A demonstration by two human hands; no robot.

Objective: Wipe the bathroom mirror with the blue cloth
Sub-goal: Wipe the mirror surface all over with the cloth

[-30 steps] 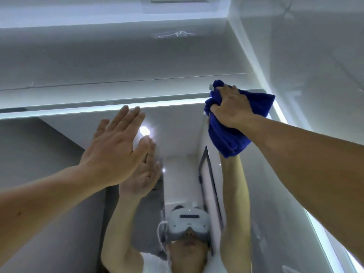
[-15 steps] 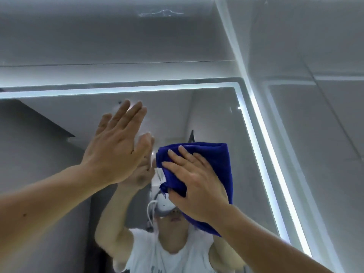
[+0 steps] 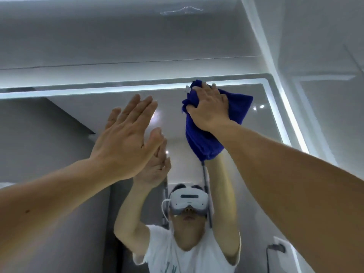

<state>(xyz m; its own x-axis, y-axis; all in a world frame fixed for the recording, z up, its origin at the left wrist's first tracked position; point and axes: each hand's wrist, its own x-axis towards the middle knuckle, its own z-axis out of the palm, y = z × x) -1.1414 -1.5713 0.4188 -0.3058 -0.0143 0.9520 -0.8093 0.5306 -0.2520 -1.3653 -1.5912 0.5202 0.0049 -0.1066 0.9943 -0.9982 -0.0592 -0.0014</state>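
The bathroom mirror (image 3: 59, 154) fills the lower view, framed by a lit white strip along its top and right edges. My right hand (image 3: 210, 107) presses the blue cloth (image 3: 204, 142) against the glass just under the top lit strip, thumb curled round the cloth's bunched left edge. A small white tag sticks out at the cloth's top left. My left hand (image 3: 126, 138) lies flat against the mirror with straight fingers, left of the cloth. The glass reflects both arms and a person in a white headset.
A grey tiled wall (image 3: 118, 46) rises above the mirror. A tiled side wall (image 3: 325, 56) meets it at the right corner. A white socket with a dark cable (image 3: 279, 247) shows at the lower right, beside my right forearm.
My right hand carried the cloth down from the upper right to the mirror's middle, then back up to the top edge. The left hand stayed flat on the glass.
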